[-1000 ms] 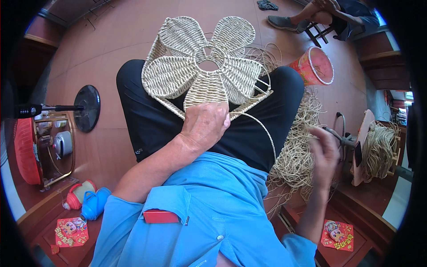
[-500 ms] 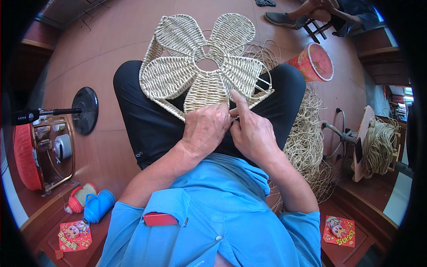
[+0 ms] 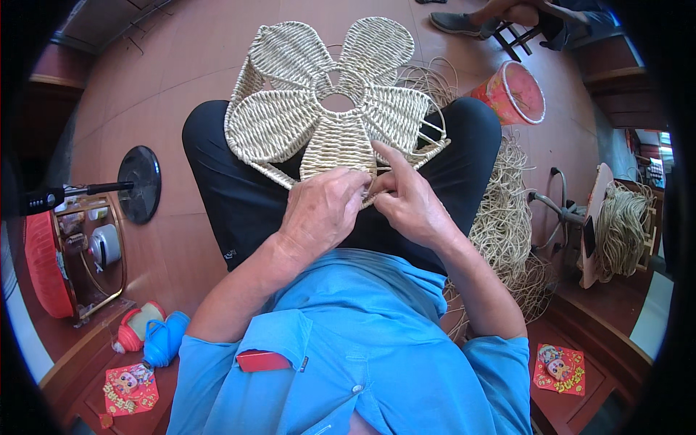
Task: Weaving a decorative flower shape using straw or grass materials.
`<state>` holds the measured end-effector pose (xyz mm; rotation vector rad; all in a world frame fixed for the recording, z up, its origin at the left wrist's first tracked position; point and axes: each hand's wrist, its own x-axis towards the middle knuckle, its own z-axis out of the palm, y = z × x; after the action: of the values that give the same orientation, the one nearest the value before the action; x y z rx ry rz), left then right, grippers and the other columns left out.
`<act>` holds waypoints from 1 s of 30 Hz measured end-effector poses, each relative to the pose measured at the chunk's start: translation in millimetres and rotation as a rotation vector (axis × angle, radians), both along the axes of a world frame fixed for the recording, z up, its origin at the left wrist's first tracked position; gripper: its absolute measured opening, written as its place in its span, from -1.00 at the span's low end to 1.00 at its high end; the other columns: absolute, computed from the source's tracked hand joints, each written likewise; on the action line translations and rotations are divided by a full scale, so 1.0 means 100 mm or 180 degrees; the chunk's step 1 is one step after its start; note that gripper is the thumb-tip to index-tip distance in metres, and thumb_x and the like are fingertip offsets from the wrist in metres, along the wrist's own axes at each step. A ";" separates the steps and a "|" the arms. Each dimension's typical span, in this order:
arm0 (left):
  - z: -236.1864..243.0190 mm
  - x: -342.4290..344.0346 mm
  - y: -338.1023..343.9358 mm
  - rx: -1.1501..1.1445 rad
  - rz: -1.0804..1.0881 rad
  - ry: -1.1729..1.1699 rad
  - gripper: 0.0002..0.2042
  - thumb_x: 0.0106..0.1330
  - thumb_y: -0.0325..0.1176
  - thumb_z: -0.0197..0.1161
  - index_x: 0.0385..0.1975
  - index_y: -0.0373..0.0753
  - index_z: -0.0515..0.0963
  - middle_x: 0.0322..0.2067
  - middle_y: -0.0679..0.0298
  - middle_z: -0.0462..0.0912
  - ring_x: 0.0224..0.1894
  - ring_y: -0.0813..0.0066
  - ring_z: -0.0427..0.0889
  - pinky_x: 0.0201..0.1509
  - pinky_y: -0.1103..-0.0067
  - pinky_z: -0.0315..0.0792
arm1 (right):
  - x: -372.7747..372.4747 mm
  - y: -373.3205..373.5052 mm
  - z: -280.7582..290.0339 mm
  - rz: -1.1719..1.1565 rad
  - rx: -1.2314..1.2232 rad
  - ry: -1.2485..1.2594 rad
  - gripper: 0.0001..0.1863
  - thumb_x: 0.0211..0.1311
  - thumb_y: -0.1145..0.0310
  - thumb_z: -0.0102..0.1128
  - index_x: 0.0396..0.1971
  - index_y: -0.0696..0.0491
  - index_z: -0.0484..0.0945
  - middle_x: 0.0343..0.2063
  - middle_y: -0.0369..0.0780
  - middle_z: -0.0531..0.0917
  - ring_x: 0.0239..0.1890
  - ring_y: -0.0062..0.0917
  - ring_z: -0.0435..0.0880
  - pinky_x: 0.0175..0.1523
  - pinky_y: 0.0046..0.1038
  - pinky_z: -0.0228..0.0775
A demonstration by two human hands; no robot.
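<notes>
A flower-shaped piece point(image 3: 337, 134) of pale woven cord, with five petals around a round centre hole, rests across my lap with a frame underneath. My left hand point(image 3: 322, 210) grips the near edge of the lowest petal with curled fingers. Beside it, my right hand point(image 3: 406, 196) meets that same edge, its index finger extended upward and its thumb near the left fingers; it seems to pinch cord there, though the fingertips are partly hidden. A few bare rods of the frame point(image 3: 431, 129) show at the right petal.
A pile of loose cord point(image 3: 500, 217) lies beside my right knee, near a red bucket point(image 3: 507, 94). A hank point(image 3: 620, 228) hangs on a stand at right. A fan base point(image 3: 139, 181), flasks point(image 3: 163, 337) and red paper cards point(image 3: 558, 370) surround me. A person's leg point(image 3: 486, 22) shows at top right.
My right hand has come in from the right to the lower petal's edge beside my left hand, which has shifted slightly left. The piece has moved a little up and left.
</notes>
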<state>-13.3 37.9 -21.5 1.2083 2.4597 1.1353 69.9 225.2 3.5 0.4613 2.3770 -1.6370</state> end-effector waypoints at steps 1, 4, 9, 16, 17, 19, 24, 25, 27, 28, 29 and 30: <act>0.02 -0.02 -0.01 -0.0089 -0.0135 0.0029 -0.93 0.47 -0.40 0.33 -0.18 -0.23 0.68 -0.31 0.13 0.79 -0.22 0.06 0.84 -0.17 0.17 0.67 | -0.01 0.02 -0.02 0.0003 -0.0144 -0.0071 -0.11 0.25 0.54 0.19 0.62 0.33 0.18 -0.22 0.03 0.82 -0.07 -0.23 0.83 0.21 -0.25 0.60; 0.21 -0.05 0.00 -0.1182 -0.0524 0.0185 -0.90 0.46 -0.46 0.28 -0.10 -0.23 0.63 -0.34 0.07 0.78 -0.26 0.01 0.83 -0.21 0.16 0.67 | 0.00 0.04 -0.09 -0.0038 -0.0399 -0.0181 -0.09 0.24 0.55 0.18 0.63 0.34 0.15 -0.23 0.02 0.81 -0.10 -0.29 0.82 0.20 -0.28 0.60; 0.26 -0.16 0.00 -0.1196 -0.0791 0.0251 -0.88 0.46 -0.49 0.26 -0.08 -0.26 0.53 -0.39 0.04 0.75 -0.30 -0.01 0.82 -0.24 0.14 0.65 | 0.03 -0.01 -0.05 -0.0014 -0.0314 -0.0139 -0.09 0.24 0.57 0.15 0.64 0.31 0.13 -0.24 0.02 0.80 -0.10 -0.22 0.83 0.18 -0.26 0.62; 0.29 -0.07 -0.06 -0.0687 -0.0570 0.0599 -0.83 0.50 -0.36 0.33 -0.13 -0.27 0.50 -0.31 0.06 0.64 -0.19 -0.01 0.75 -0.14 0.19 0.62 | 0.26 -0.34 0.02 -0.0310 0.1403 0.0878 -0.32 0.33 0.49 0.28 0.48 0.09 0.41 -0.06 -0.02 0.66 -0.09 -0.07 0.79 -0.05 -0.08 0.66; 0.31 -0.07 -0.05 -0.0687 -0.0577 0.0604 -0.83 0.50 -0.36 0.33 -0.13 -0.27 0.50 -0.31 0.06 0.64 -0.19 -0.01 0.75 -0.14 0.19 0.62 | 0.27 -0.34 -0.01 -0.0312 0.1324 0.0924 -0.43 0.33 0.47 0.31 0.35 0.07 0.50 -0.10 -0.05 0.65 -0.15 -0.12 0.78 -0.09 -0.13 0.66; 0.36 -0.09 -0.03 -0.0224 -0.0442 0.0738 -0.78 0.48 -0.28 0.39 -0.23 -0.28 0.53 -0.34 0.07 0.59 -0.20 0.00 0.69 -0.11 0.23 0.58 | 0.27 -0.39 -0.03 -0.0462 0.1029 0.0931 -0.72 0.31 0.43 0.43 0.00 0.04 0.69 -0.17 -0.13 0.64 -0.30 -0.30 0.73 -0.20 -0.27 0.63; 0.66 -0.41 -0.35 0.0123 -0.0741 -0.1112 -0.76 0.58 -0.23 0.39 -0.25 -0.29 0.65 -0.34 0.27 0.60 -0.27 0.39 0.61 -0.11 0.42 0.54 | 0.22 -0.40 -0.14 -0.0799 0.0913 0.1124 -0.83 0.30 0.42 0.51 -0.15 0.04 0.71 -0.24 -0.22 0.63 -0.38 -0.42 0.68 -0.25 -0.34 0.57; 0.77 -0.51 -0.50 -0.0036 -0.0224 -0.2156 -0.72 0.68 -0.18 0.28 -0.22 -0.27 0.68 -0.32 0.37 0.62 -0.28 0.56 0.60 -0.07 0.51 0.56 | 0.22 -0.40 -0.16 -0.0936 0.1073 0.1216 -0.83 0.30 0.41 0.51 -0.17 0.04 0.71 -0.23 -0.22 0.63 -0.38 -0.42 0.68 -0.25 -0.34 0.58; 0.73 -0.87 -1.12 0.1294 0.0223 -0.2670 -0.85 0.67 -0.30 0.27 -0.15 -0.23 0.64 -0.36 0.44 0.63 -0.37 0.72 0.59 -0.12 0.57 0.60 | 0.20 -0.38 -0.18 -0.1089 0.1184 0.1259 -0.85 0.32 0.42 0.50 -0.23 0.05 0.67 -0.20 -0.21 0.64 -0.33 -0.37 0.73 -0.23 -0.31 0.59; 0.74 -1.12 -1.32 0.1482 -0.0169 -0.2039 -0.94 0.64 -0.40 0.25 -0.11 -0.21 0.63 -0.25 0.39 0.67 -0.30 0.71 0.64 0.13 0.48 0.70 | 0.22 -0.38 -0.21 -0.1169 0.1186 0.1248 -0.85 0.32 0.42 0.50 -0.23 0.05 0.67 -0.20 -0.21 0.64 -0.33 -0.37 0.73 -0.23 -0.31 0.59; 0.71 -1.44 -1.79 0.1475 0.0224 -0.2181 -0.81 0.58 -0.50 0.25 0.11 -0.23 0.65 -0.03 0.32 0.70 -0.29 0.70 0.59 0.40 0.25 0.64 | 0.24 -0.37 -0.22 -0.1199 0.1246 0.1284 -0.86 0.33 0.44 0.49 -0.24 0.06 0.65 -0.18 -0.20 0.65 -0.31 -0.32 0.75 -0.22 -0.28 0.60; 0.73 -1.71 -2.27 0.1564 0.0677 -0.2142 -0.69 0.56 -0.53 0.24 0.25 -0.24 0.60 0.05 0.31 0.66 -0.30 0.70 0.56 0.45 0.18 0.60 | 0.25 -0.37 -0.24 -0.1203 0.1294 0.1321 -0.85 0.33 0.45 0.48 -0.26 0.07 0.62 -0.16 -0.20 0.65 -0.29 -0.28 0.76 -0.21 -0.25 0.61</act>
<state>-184.2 -188.7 51.2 0.5001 1.8689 1.9006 94.8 188.4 -20.6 0.7421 3.1172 -1.4957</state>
